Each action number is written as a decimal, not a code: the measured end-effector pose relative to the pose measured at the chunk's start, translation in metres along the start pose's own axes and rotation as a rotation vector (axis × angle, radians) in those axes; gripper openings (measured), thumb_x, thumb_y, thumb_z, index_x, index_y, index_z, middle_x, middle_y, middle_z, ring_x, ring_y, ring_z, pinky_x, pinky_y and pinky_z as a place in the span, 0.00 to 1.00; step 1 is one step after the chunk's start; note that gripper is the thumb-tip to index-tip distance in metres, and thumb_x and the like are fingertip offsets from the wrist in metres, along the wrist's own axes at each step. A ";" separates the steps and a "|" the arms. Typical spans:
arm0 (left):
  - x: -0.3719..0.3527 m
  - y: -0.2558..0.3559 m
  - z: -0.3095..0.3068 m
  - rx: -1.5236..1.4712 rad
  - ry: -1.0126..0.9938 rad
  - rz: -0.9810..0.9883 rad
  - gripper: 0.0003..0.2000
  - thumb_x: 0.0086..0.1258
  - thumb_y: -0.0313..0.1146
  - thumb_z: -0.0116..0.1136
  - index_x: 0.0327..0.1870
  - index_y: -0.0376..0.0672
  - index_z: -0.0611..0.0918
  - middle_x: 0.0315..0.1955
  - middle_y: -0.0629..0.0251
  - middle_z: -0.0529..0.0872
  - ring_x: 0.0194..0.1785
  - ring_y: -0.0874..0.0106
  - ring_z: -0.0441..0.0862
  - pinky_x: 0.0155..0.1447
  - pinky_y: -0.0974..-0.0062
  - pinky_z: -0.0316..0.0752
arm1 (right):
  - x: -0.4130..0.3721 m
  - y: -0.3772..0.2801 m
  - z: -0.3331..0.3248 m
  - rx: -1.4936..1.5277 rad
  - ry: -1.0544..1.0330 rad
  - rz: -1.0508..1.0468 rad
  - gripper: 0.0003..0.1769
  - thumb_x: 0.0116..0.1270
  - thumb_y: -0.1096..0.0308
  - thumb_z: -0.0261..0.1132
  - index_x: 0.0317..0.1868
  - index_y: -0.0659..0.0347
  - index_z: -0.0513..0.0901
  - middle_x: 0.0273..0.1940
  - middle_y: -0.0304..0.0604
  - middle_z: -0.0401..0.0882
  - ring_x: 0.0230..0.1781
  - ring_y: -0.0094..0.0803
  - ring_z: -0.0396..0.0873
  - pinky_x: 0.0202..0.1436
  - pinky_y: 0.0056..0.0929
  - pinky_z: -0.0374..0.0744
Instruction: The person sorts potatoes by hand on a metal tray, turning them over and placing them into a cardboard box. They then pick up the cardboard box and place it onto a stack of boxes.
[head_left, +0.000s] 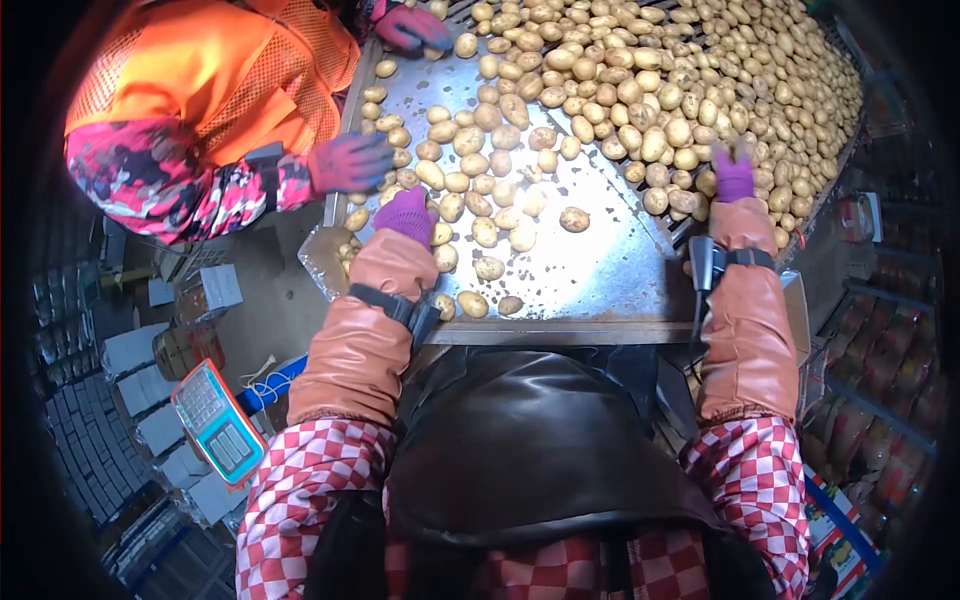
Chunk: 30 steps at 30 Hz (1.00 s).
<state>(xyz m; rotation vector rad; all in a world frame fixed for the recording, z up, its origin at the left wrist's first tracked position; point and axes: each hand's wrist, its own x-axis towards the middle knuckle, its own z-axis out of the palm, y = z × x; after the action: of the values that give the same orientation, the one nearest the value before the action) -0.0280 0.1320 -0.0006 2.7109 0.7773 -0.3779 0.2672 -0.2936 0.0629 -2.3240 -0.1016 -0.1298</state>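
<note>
Many yellow potatoes (650, 145) lie heaped at the back and right of a metal table (610, 260), with loose ones spread over its left half. My left hand (405, 214), in a purple glove, is at the table's left side among loose potatoes; its fingers are mostly hidden behind the back of the hand. At the lower edge of the heap is my right hand (735, 172), also purple-gloved, its fingers blurred against the potatoes. A brown-spotted potato (574, 219) lies alone between my hands.
A co-worker in an orange vest (240, 80) stands at the left, one gloved hand (352, 162) near my left hand, the other (413, 28) at the table's far edge. Below left are a scale (220, 425) and boxes (160, 430). The table's front edge (560, 333) is before me.
</note>
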 end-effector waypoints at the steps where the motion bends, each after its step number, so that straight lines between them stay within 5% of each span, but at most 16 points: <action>1: -0.001 0.000 0.002 -0.028 -0.012 -0.005 0.15 0.62 0.40 0.60 0.48 0.47 0.80 0.36 0.54 0.85 0.40 0.54 0.83 0.44 0.62 0.78 | -0.008 -0.001 0.010 -0.153 -0.012 -0.023 0.33 0.61 0.64 0.65 0.67 0.55 0.68 0.67 0.54 0.66 0.62 0.48 0.70 0.64 0.38 0.71; 5: -0.009 -0.004 0.006 -0.130 -0.028 -0.007 0.16 0.61 0.41 0.61 0.49 0.48 0.79 0.37 0.54 0.85 0.40 0.55 0.83 0.44 0.62 0.78 | -0.098 -0.018 0.076 -0.770 -0.287 -0.170 0.34 0.54 0.52 0.68 0.62 0.51 0.72 0.64 0.54 0.67 0.61 0.53 0.67 0.63 0.45 0.70; 9: -0.017 -0.008 0.013 -0.300 0.112 0.059 0.19 0.59 0.42 0.64 0.50 0.46 0.80 0.37 0.53 0.85 0.42 0.56 0.84 0.46 0.61 0.78 | -0.177 -0.039 0.071 -0.334 -0.240 -0.473 0.28 0.51 0.56 0.70 0.52 0.57 0.80 0.62 0.56 0.68 0.51 0.55 0.71 0.57 0.45 0.73; 11: -0.014 -0.019 0.036 -0.606 0.213 0.090 0.19 0.58 0.41 0.66 0.49 0.42 0.80 0.38 0.54 0.86 0.41 0.61 0.85 0.46 0.66 0.78 | -0.203 -0.053 0.059 -0.238 -0.381 -0.545 0.32 0.52 0.56 0.71 0.58 0.56 0.76 0.55 0.57 0.72 0.59 0.55 0.69 0.61 0.49 0.70; 13: -0.018 -0.013 0.047 -0.936 0.197 0.009 0.19 0.58 0.40 0.66 0.48 0.40 0.80 0.38 0.56 0.86 0.40 0.65 0.84 0.46 0.69 0.78 | -0.216 -0.052 0.056 0.202 -0.663 -0.060 0.28 0.57 0.61 0.68 0.59 0.59 0.76 0.52 0.56 0.74 0.53 0.50 0.74 0.61 0.46 0.72; 14: -0.046 0.032 -0.005 -0.840 0.165 -0.027 0.20 0.58 0.40 0.66 0.50 0.39 0.80 0.38 0.58 0.86 0.39 0.70 0.83 0.45 0.72 0.78 | -0.217 -0.076 0.042 0.423 -0.714 0.211 0.27 0.59 0.63 0.67 0.59 0.59 0.76 0.53 0.55 0.75 0.52 0.49 0.76 0.60 0.44 0.73; 16: -0.066 0.078 -0.032 -1.055 0.010 0.143 0.21 0.61 0.39 0.65 0.53 0.41 0.79 0.38 0.57 0.86 0.38 0.74 0.82 0.43 0.74 0.78 | -0.218 -0.073 0.057 0.982 -0.633 0.322 0.23 0.66 0.72 0.61 0.63 0.60 0.72 0.54 0.51 0.75 0.53 0.39 0.76 0.56 0.33 0.77; 17: -0.071 0.096 -0.046 -1.086 -0.252 0.143 0.21 0.63 0.38 0.66 0.53 0.37 0.79 0.42 0.61 0.84 0.42 0.72 0.81 0.48 0.74 0.78 | -0.215 -0.071 0.062 0.761 -0.695 -0.064 0.24 0.67 0.73 0.60 0.64 0.61 0.71 0.55 0.50 0.74 0.54 0.37 0.76 0.56 0.30 0.77; 18: -0.066 0.112 -0.046 -0.997 -0.259 0.267 0.21 0.64 0.40 0.64 0.54 0.38 0.79 0.42 0.61 0.85 0.42 0.72 0.81 0.49 0.75 0.77 | -0.211 -0.071 0.064 0.516 -0.731 -0.442 0.24 0.69 0.73 0.59 0.65 0.61 0.69 0.56 0.49 0.74 0.55 0.34 0.75 0.55 0.27 0.77; 19: -0.052 0.126 -0.046 -0.909 -0.264 0.392 0.21 0.66 0.42 0.63 0.55 0.38 0.79 0.42 0.60 0.85 0.43 0.73 0.81 0.50 0.76 0.76 | -0.215 -0.082 0.063 0.601 -0.761 -0.375 0.25 0.70 0.71 0.58 0.66 0.60 0.68 0.56 0.48 0.74 0.53 0.33 0.75 0.53 0.26 0.77; 22: 0.048 0.134 -0.043 -0.500 0.107 0.452 0.25 0.64 0.51 0.60 0.60 0.47 0.78 0.44 0.54 0.84 0.48 0.63 0.81 0.55 0.70 0.74 | -0.228 -0.106 0.056 1.079 -0.890 0.374 0.26 0.74 0.66 0.55 0.70 0.58 0.63 0.56 0.45 0.73 0.47 0.29 0.76 0.44 0.21 0.78; 25: 0.072 0.109 -0.037 0.116 0.363 0.538 0.31 0.59 0.56 0.61 0.63 0.52 0.75 0.56 0.48 0.76 0.58 0.53 0.75 0.61 0.57 0.70 | -0.235 -0.093 0.044 1.049 -0.937 0.462 0.23 0.75 0.65 0.52 0.68 0.59 0.64 0.54 0.46 0.73 0.42 0.28 0.75 0.41 0.19 0.77; 27: 0.078 0.106 -0.003 0.026 0.408 0.380 0.36 0.56 0.59 0.62 0.67 0.54 0.72 0.67 0.46 0.64 0.65 0.46 0.66 0.65 0.47 0.63 | -0.238 -0.073 0.038 1.022 -0.909 0.453 0.21 0.76 0.64 0.51 0.66 0.59 0.66 0.53 0.45 0.73 0.42 0.29 0.75 0.42 0.20 0.77; 29: 0.038 0.106 -0.004 0.022 0.268 0.446 0.35 0.56 0.55 0.63 0.67 0.58 0.71 0.70 0.48 0.60 0.73 0.48 0.55 0.70 0.42 0.52 | -0.248 -0.047 0.039 0.994 -0.822 0.447 0.20 0.75 0.63 0.51 0.64 0.58 0.68 0.51 0.44 0.73 0.43 0.31 0.75 0.42 0.23 0.77; 30: 0.017 0.096 0.008 -0.056 0.290 0.511 0.35 0.55 0.55 0.64 0.67 0.57 0.71 0.70 0.49 0.62 0.73 0.47 0.55 0.70 0.42 0.52 | -0.247 -0.028 0.040 1.402 -0.804 0.795 0.20 0.74 0.60 0.52 0.63 0.57 0.68 0.49 0.43 0.73 0.45 0.33 0.75 0.44 0.26 0.78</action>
<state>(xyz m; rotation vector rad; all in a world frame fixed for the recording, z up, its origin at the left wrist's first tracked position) 0.0371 0.0597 0.0059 2.8102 0.1317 0.1534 0.0221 -0.2535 0.0243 -0.7707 0.2625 0.9618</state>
